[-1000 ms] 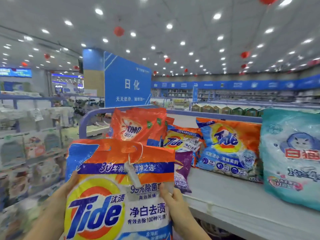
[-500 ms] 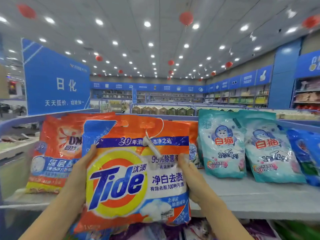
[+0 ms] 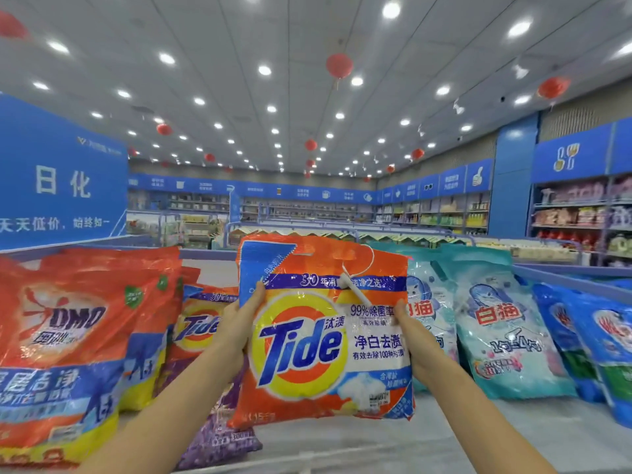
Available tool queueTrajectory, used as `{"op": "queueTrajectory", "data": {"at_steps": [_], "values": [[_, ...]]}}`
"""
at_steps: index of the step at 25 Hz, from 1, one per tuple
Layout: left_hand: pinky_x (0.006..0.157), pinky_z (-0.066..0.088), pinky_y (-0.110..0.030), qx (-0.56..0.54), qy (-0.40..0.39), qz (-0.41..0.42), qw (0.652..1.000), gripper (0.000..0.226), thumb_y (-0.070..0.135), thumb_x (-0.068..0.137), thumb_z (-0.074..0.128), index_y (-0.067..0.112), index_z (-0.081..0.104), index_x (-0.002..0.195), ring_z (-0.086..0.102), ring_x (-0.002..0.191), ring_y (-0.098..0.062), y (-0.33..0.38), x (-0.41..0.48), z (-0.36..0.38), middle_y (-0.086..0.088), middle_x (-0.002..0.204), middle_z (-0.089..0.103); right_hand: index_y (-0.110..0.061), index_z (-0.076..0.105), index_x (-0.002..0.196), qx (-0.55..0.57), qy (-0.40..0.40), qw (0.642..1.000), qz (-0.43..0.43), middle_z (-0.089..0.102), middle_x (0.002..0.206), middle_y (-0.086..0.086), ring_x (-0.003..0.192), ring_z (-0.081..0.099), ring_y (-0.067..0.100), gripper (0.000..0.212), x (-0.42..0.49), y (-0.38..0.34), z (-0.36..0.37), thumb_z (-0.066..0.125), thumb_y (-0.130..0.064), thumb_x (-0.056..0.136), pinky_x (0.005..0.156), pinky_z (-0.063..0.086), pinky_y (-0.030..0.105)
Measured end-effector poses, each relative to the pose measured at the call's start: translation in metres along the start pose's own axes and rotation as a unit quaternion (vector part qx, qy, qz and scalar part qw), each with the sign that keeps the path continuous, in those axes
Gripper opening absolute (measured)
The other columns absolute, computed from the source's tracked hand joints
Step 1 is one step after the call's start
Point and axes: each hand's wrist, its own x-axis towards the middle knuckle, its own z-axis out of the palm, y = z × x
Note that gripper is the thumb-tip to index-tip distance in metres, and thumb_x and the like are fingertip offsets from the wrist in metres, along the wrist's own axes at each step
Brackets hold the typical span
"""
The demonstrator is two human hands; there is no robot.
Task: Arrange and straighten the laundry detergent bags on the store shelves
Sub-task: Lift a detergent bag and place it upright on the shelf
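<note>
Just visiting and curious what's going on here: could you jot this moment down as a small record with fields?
Held item: Tide detergent bag, upright, front toward the camera
Left hand: grips the bag's left edge
Right hand: grips the bag's right edge
To its left: OMO bags and a second Tide bag
To its right: teal cat-logo bags, then blue bags
Surface: grey shelf

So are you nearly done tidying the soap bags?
Partly. The teal bags and the OMO bags already stand lined up on the shelf. The left hand and right hand hold one Tide bag upright by its sides, not yet let go. Left to do: fit it into the gap, then probably straighten the slumped purple Tide bag beside it.
</note>
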Motion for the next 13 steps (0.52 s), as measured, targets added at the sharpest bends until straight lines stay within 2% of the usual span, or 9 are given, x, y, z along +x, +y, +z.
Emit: {"op": "queueTrajectory", "data": {"at_steps": [3, 5, 8, 10, 11, 13], "values": [[0.06, 0.057, -0.036, -0.008, 0.003, -0.021, 1.0, 0.038, 0.047, 0.082, 0.062, 0.014, 0.055, 0.099, 0.068, 0.056, -0.021, -0.009, 0.013, 0.025, -0.005, 0.068, 0.07, -0.012, 0.059, 0.101, -0.023, 0.034, 0.999, 0.011, 0.074, 0.075, 0.008, 0.067, 0.072, 0.022, 0.045, 0.014, 0.002, -0.021, 0.037, -0.051, 0.093, 0.064, 0.055, 0.037], [0.061, 0.057, -0.036, -0.014, -0.011, -0.031, 0.999, 0.034, 0.045, 0.082, 0.062, 0.015, 0.055, 0.096, 0.067, 0.055, -0.021, -0.02, 0.016, 0.044, -0.006, 0.067, 0.069, -0.009, 0.058, 0.103, -0.033, 0.052, 0.998, 0.013, 0.073, 0.084, 0.013, 0.074, 0.07, 0.027, 0.048, 0.019, 0.0, -0.037, 0.038, -0.052, 0.092, 0.065, 0.055, 0.038], [0.063, 0.058, -0.036, -0.021, -0.027, -0.02, 0.999, 0.028, 0.041, 0.086, 0.061, 0.017, 0.056, 0.099, 0.069, 0.066, -0.022, -0.038, 0.015, 0.068, -0.008, 0.081, 0.071, -0.003, 0.055, 0.106, -0.035, 0.096, 0.995, 0.002, 0.065, 0.086, 0.018, 0.079, 0.063, 0.029, 0.053, 0.026, -0.002, -0.06, 0.04, -0.052, 0.091, 0.071, 0.051, 0.041], [0.075, 0.058, -0.039, -0.001, -0.034, -0.006, 0.999, 0.036, 0.044, 0.086, 0.059, 0.018, 0.056, 0.11, 0.069, 0.084, -0.024, -0.048, 0.021, 0.078, -0.009, 0.097, 0.071, -0.004, 0.053, 0.103, -0.043, 0.123, 0.991, 0.003, 0.061, 0.08, 0.015, 0.071, 0.058, 0.026, 0.05, 0.025, -0.007, -0.063, 0.04, -0.05, 0.092, 0.062, 0.046, 0.036], [0.078, 0.057, -0.039, 0.007, -0.04, -0.005, 0.999, 0.039, 0.046, 0.085, 0.059, 0.019, 0.055, 0.114, 0.068, 0.088, -0.024, -0.05, 0.024, 0.079, -0.007, 0.1, 0.07, -0.004, 0.053, 0.101, -0.044, 0.118, 0.992, 0.005, 0.06, 0.082, 0.015, 0.068, 0.055, 0.025, 0.048, 0.023, -0.008, -0.061, 0.04, -0.049, 0.092, 0.058, 0.042, 0.034], [0.079, 0.057, -0.037, 0.016, -0.042, 0.005, 0.999, 0.038, 0.046, 0.086, 0.058, 0.02, 0.057, 0.112, 0.068, 0.088, -0.021, -0.051, 0.032, 0.073, -0.005, 0.1, 0.07, -0.002, 0.054, 0.094, -0.041, 0.111, 0.993, 0.009, 0.056, 0.1, 0.018, 0.064, 0.048, 0.023, 0.046, 0.018, -0.012, -0.047, 0.036, -0.044, 0.095, 0.054, 0.035, 0.032]]}}
